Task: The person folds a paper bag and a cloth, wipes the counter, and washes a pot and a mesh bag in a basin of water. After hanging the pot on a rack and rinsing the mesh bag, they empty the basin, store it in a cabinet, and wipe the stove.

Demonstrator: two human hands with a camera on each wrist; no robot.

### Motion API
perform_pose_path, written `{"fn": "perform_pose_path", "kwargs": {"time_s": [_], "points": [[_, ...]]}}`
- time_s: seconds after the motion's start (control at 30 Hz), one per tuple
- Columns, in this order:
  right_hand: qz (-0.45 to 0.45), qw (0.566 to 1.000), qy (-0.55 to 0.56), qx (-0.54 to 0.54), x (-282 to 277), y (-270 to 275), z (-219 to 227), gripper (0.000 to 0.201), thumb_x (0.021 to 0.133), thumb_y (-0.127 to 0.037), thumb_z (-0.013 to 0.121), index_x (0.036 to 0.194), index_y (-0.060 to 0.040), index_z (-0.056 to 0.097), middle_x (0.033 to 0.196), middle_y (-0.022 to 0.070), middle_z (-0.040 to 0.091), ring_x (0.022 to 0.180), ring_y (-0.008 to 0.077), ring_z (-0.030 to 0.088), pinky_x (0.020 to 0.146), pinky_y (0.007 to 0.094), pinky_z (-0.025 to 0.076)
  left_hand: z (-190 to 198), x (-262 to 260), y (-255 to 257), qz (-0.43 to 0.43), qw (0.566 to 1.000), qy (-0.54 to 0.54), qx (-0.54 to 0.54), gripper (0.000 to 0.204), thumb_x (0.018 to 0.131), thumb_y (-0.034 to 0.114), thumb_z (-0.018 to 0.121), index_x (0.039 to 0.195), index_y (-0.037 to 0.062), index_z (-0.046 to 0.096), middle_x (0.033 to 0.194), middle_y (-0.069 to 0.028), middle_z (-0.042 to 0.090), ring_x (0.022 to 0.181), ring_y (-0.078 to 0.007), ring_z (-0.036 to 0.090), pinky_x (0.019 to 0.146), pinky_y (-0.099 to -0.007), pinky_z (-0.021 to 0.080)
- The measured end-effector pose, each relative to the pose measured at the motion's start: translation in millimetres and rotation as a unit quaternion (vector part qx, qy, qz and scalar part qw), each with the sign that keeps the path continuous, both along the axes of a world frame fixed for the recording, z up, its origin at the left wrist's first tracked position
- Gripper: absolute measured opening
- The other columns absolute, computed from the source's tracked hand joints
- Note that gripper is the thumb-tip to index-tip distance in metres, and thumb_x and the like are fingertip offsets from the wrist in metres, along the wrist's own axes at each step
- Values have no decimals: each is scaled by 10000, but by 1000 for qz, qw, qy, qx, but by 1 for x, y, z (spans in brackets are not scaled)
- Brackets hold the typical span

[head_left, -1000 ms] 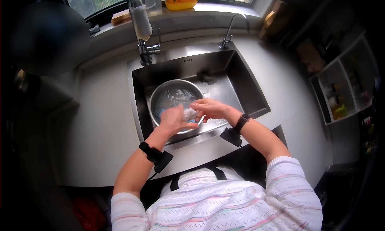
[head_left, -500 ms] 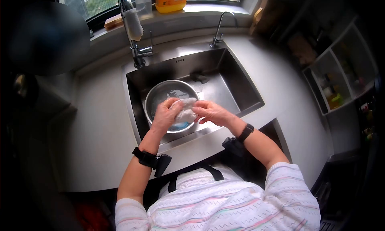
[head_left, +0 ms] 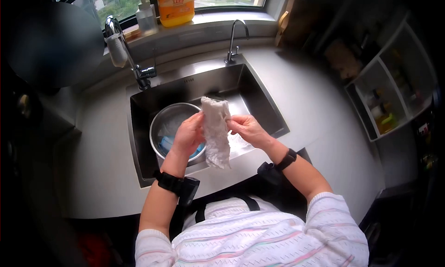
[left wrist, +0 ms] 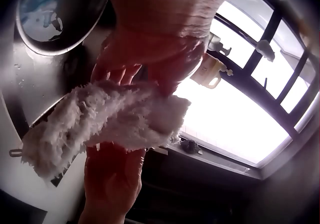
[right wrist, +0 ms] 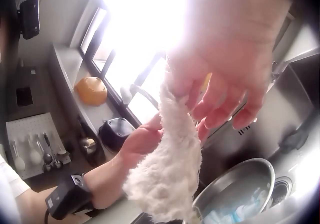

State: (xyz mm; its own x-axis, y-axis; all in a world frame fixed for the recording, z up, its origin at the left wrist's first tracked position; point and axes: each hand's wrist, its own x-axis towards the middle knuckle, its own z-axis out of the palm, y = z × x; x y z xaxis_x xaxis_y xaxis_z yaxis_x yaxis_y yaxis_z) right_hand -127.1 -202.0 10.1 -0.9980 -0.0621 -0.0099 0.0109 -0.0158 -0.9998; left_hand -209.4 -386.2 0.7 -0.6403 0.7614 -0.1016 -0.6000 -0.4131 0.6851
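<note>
From here I see the left hand and right hand gripping the cloth, bowl at its nine o'clock.

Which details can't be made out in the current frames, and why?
Left hand: some fingers, head view, behind the white cloth.
Blue material: head view, partly behind that hand.
Metal basin: left wrist view, cut off by top edge.
Shelf items: head view, too small and blurred.
</note>
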Motion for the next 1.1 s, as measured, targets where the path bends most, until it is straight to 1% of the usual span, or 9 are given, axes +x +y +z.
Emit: {"fn": "perform_pose_path", "kwargs": {"time_s": [0.07, 0.33, 0.4, 0.5, 0.6, 0.8, 0.87, 0.93, 1.1], "points": [[-23, 1000, -16, -10, 10, 25, 4, 230, 904, -227, 546, 943, -16, 630, 786, 11, 619, 714, 77, 569, 628, 224, 474, -3, 7, 22, 26, 971, 58, -231, 410, 927, 351, 470, 1184, 35, 515, 1047, -72, 585, 920, -148, 565, 764, -325, 486], [35, 996, -68, -37, 42, 91, 1, 243, 899, -203, 556, 1067, -26, 550, 893, 49, 617, 756, 103, 604, 634, 230, 525, -8, 53, 114, -48, 979, 152, -128, 490, 851, 461, 566, 1108, 44, 540, 960, -47, 567, 856, -132, 543, 739, -294, 454], [28, 996, -72, -54, 45, 102, -5, 266, 897, -215, 558, 1083, -26, 538, 898, 51, 616, 763, 105, 610, 643, 229, 530, -7, 60, 124, -67, 984, 116, -120, 484, 841, 420, 602, 1124, 38, 513, 990, -57, 552, 860, -139, 541, 755, -292, 448], [29, 996, -66, -51, 47, 112, -9, 274, 898, -242, 557, 1073, -31, 548, 889, 49, 618, 754, 104, 615, 642, 233, 535, 5, 68, 128, -66, 966, 213, -129, 471, 813, 191, 665, 1201, 36, 447, 1035, -59, 539, 927, -134, 534, 818, -292, 449], [2, 990, -65, -129, 46, 117, -8, 289, 900, -311, 545, 969, -33, 583, 832, 34, 619, 704, 92, 609, 575, 233, 531, 0, 69, 135, -45, 958, 234, -161, 521, 810, 156, 660, 1259, 55, 416, 1074, -53, 530, 967, -131, 522, 842, -286, 443], [-44, 979, -83, -180, 45, 114, -8, 355, 887, -379, 543, 999, -43, 566, 865, 53, 615, 738, 113, 614, 603, 240, 537, 1, 59, 122, -47, 988, 99, -110, 627, 778, 33, 592, 1347, 79, 333, 1121, -40, 513, 988, -119, 514, 863, -277, 428], [-59, 983, -82, -151, 46, 107, -7, 364, 861, -338, 603, 1046, -32, 537, 884, 44, 598, 762, 99, 592, 610, 225, 520, -5, 55, 121, -58, 988, 122, -78, 645, 775, 10, 624, 1343, 43, 320, 1167, -59, 507, 1054, -138, 515, 901, -299, 431], [-55, 998, -42, 3, 47, 99, -5, 379, 817, -261, 671, 1065, -15, 522, 887, 36, 585, 763, 86, 570, 585, 206, 492, -12, 53, 121, -72, 988, 117, -74, 682, 707, -76, 583, 1334, 17, 332, 1165, -66, 507, 1055, -148, 519, 914, -301, 422], [-79, 992, -91, -33, 42, 88, -15, 324, 753, 5, 573, 1070, 21, 511, 822, 49, 583, 679, 86, 547, 575, 215, 463, -11, 48, 104, -103, 988, 91, -69, 685, 680, -102, 522, 1332, 17, 349, 1192, -75, 501, 1071, -181, 522, 936, -302, 402]]}}
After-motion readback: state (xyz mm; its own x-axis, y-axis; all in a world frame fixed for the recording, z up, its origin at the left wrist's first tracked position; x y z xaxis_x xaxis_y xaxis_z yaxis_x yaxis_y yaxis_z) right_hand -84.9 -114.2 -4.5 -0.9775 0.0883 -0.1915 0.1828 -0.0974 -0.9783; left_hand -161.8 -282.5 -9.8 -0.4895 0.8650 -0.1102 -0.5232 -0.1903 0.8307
